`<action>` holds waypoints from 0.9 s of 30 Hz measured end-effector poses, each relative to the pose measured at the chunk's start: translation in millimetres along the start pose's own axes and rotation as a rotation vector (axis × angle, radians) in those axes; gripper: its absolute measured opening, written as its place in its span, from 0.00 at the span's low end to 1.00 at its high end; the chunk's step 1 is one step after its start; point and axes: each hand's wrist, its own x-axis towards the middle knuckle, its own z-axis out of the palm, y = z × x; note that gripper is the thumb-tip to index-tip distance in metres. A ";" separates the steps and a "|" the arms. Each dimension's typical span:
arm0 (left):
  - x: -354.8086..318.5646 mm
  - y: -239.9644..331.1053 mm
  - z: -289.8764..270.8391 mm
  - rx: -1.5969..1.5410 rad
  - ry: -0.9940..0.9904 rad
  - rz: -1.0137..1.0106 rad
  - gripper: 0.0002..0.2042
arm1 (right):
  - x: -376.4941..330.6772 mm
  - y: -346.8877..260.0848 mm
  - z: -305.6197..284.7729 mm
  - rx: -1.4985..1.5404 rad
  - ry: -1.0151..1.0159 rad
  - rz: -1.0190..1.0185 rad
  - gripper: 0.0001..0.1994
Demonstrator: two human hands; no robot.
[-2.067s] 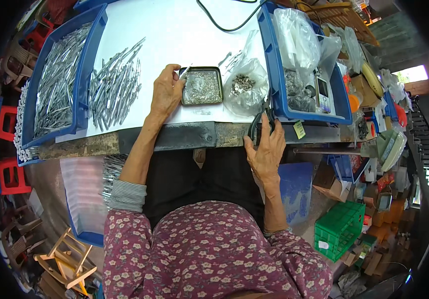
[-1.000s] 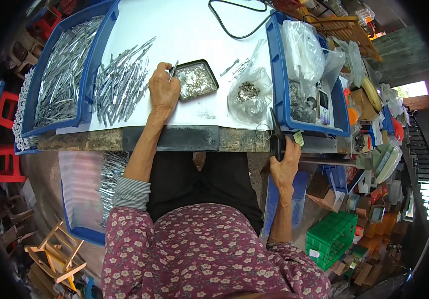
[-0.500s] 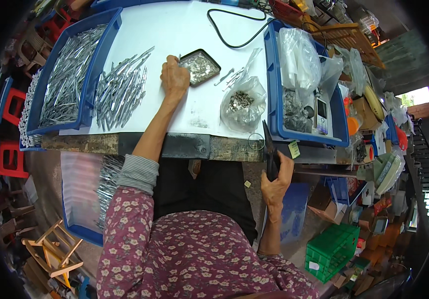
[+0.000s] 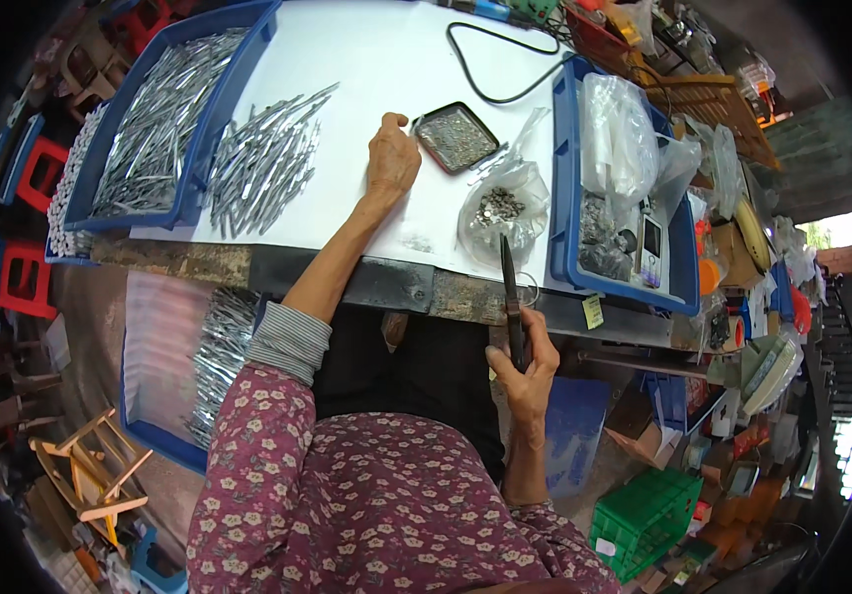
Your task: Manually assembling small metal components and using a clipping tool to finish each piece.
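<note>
My left hand (image 4: pixel 393 160) is over the white sheet, just left of a small dark-rimmed tray (image 4: pixel 457 139) of tiny pieces. Its fingers are curled together; whatever they hold, if anything, is hidden. In my right hand (image 4: pixel 528 371), at the table's front edge, is a dark, long-nosed tool like pliers (image 4: pixel 511 297). Its tip points away from me, towards an open clear plastic bag (image 4: pixel 475 233) with small dark metal pieces (image 4: pixel 500 205) inside. To the left of my left hand lies a loose pile of thin silvery metal strips (image 4: pixel 262 163).
A blue bin (image 4: pixel 186 198) of similar strips stands at the left. Another blue bin (image 4: pixel 569 223) at the right holds plastic bags and a small device (image 4: pixel 650 252). A black cable (image 4: pixel 465 79) loops across the back. Below the table is a green crate (image 4: pixel 644 520).
My left hand has come away from the tray and is now apart from it, on its left. My right hand has swung the tool leftward, its tip now by the bag. The whole view has shifted.
</note>
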 end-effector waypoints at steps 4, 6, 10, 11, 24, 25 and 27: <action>-23.8 9.9 -39.2 -0.303 -0.140 -0.118 0.14 | 12.2 -10.1 8.3 0.412 -0.186 0.151 0.25; -38.2 22.2 -59.7 -0.632 -0.264 -0.310 0.14 | 20.3 -9.5 15.3 0.636 -0.294 0.206 0.25; -65.0 31.5 -93.9 -0.903 -0.379 -0.388 0.12 | 26.4 -13.1 29.3 1.067 -0.552 0.346 0.26; -70.5 30.8 -97.8 -0.931 -0.387 -0.394 0.12 | 25.7 -17.3 34.0 1.027 -0.533 0.349 0.25; -107.2 30.4 -132.1 -1.185 -0.426 -0.413 0.11 | 16.6 -37.6 64.3 0.167 -0.279 -0.022 0.19; -110.3 31.5 -133.5 -1.186 -0.423 -0.423 0.11 | 16.3 -36.5 65.0 0.122 -0.267 -0.039 0.18; -112.8 33.2 -136.3 -1.035 -0.396 -0.327 0.12 | 18.9 -32.0 67.4 0.021 -0.248 -0.108 0.16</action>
